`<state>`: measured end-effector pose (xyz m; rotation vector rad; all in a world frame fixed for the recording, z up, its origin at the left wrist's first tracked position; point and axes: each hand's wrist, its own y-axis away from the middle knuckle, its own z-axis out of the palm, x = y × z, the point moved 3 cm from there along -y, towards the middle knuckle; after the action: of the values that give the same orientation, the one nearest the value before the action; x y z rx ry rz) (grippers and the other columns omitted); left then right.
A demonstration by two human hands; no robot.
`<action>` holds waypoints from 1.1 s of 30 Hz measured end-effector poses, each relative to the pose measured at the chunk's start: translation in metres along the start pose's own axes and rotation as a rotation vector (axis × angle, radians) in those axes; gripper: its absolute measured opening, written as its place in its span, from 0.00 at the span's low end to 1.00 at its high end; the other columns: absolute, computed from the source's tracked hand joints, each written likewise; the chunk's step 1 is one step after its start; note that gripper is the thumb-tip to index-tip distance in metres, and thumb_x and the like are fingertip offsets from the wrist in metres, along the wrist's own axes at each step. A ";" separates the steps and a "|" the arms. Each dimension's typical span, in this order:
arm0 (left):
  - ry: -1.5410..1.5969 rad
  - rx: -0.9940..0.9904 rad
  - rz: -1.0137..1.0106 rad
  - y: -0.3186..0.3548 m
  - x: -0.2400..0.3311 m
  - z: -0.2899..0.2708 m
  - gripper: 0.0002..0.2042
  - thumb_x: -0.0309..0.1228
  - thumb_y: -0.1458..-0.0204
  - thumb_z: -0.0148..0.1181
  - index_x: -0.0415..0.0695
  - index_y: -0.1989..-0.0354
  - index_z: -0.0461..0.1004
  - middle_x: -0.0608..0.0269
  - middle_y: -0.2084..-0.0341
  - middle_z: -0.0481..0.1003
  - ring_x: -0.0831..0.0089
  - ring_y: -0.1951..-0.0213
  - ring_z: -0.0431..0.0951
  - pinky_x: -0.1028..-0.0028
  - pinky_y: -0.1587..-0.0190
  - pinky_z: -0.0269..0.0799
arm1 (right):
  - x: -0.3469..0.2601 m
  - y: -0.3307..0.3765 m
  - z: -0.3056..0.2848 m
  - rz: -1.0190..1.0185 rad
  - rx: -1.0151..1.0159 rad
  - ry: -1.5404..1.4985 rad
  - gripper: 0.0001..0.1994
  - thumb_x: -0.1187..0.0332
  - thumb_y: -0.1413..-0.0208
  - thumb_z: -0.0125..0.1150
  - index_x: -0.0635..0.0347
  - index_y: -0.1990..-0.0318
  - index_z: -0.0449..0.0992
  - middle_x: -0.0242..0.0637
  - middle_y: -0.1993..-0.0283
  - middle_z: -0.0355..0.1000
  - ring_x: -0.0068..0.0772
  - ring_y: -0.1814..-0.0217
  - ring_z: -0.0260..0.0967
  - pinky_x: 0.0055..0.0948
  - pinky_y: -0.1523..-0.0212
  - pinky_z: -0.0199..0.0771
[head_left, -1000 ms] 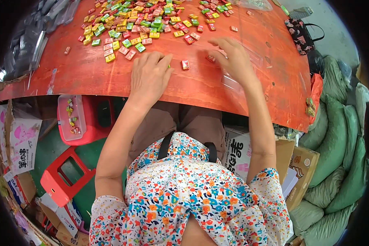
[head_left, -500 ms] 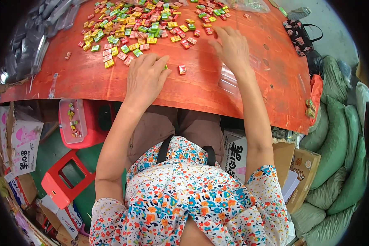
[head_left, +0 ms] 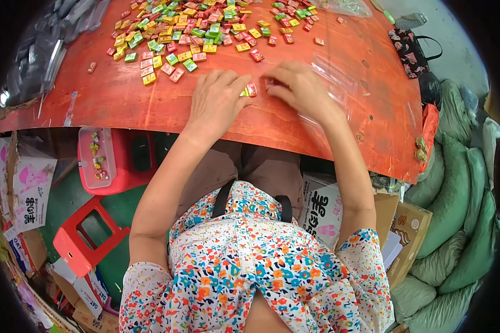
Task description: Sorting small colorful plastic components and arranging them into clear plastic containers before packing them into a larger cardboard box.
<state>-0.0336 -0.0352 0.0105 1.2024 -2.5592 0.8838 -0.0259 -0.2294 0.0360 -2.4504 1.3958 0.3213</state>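
My left hand (head_left: 216,102) rests low over the red tabletop (head_left: 150,114) with its fingers curled. Between its thumb and forefinger a small green and yellow box (head_left: 243,93) shows in part, and a small red box (head_left: 252,89) sits against it. Just to the right, my right hand (head_left: 301,91) is closed in a pinch, and a bit of a small pink box (head_left: 269,83) appears at its fingertips. Ahead of both hands lies a loose heap of small red, yellow, green and pink boxes (head_left: 197,33). A lone red box (head_left: 256,55) lies nearest.
Clear plastic trays (head_left: 334,77) lie beside my right wrist. Clear plastic packaging (head_left: 39,61) is piled at the far left. A flowered bag (head_left: 408,53) is at the right edge. Below the table stand a red stool (head_left: 89,236) and a clear tub (head_left: 97,158) holding small pieces.
My right hand has come left and nearer, toward my left hand, and a pink box has gone from beside the lone red one. My left hand has shifted right, up to the red box.
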 end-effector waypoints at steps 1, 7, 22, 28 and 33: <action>0.020 0.017 0.007 -0.002 0.002 0.000 0.20 0.36 0.57 0.68 0.46 0.53 0.76 0.64 0.63 0.74 0.64 0.55 0.72 0.63 0.52 0.65 | -0.006 0.002 0.003 -0.022 0.017 -0.025 0.13 0.66 0.48 0.63 0.63 0.57 0.78 0.43 0.59 0.75 0.46 0.56 0.72 0.38 0.54 0.71; 0.073 0.155 -0.004 -0.017 -0.016 -0.011 0.18 0.33 0.54 0.65 0.41 0.55 0.75 0.57 0.63 0.74 0.59 0.57 0.74 0.59 0.54 0.69 | 0.009 -0.022 -0.009 0.103 0.268 -0.059 0.13 0.65 0.46 0.61 0.60 0.55 0.78 0.42 0.60 0.75 0.43 0.59 0.74 0.36 0.59 0.73; -0.301 0.019 -0.014 -0.094 -0.032 0.028 0.08 0.26 0.48 0.50 0.37 0.69 0.75 0.47 0.65 0.74 0.51 0.64 0.79 0.58 0.62 0.77 | 0.078 -0.100 0.008 0.153 0.032 0.184 0.15 0.62 0.47 0.60 0.56 0.53 0.77 0.43 0.53 0.73 0.46 0.49 0.71 0.43 0.55 0.73; -0.187 -0.023 -0.028 -0.085 -0.040 0.019 0.08 0.28 0.50 0.53 0.38 0.65 0.75 0.48 0.65 0.75 0.51 0.62 0.78 0.56 0.60 0.76 | 0.049 -0.059 -0.004 0.041 0.272 0.082 0.17 0.63 0.50 0.64 0.57 0.52 0.77 0.41 0.58 0.74 0.41 0.55 0.72 0.38 0.54 0.72; -0.056 0.018 -0.043 -0.039 -0.026 -0.012 0.08 0.27 0.53 0.57 0.41 0.64 0.74 0.53 0.67 0.74 0.54 0.64 0.77 0.57 0.60 0.73 | 0.015 0.006 -0.010 0.098 0.030 -0.144 0.16 0.67 0.51 0.66 0.57 0.53 0.77 0.39 0.58 0.74 0.42 0.55 0.72 0.37 0.54 0.71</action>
<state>0.0113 -0.0310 0.0265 1.3002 -2.5640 0.8772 -0.0228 -0.2481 0.0395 -2.2901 1.4497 0.4859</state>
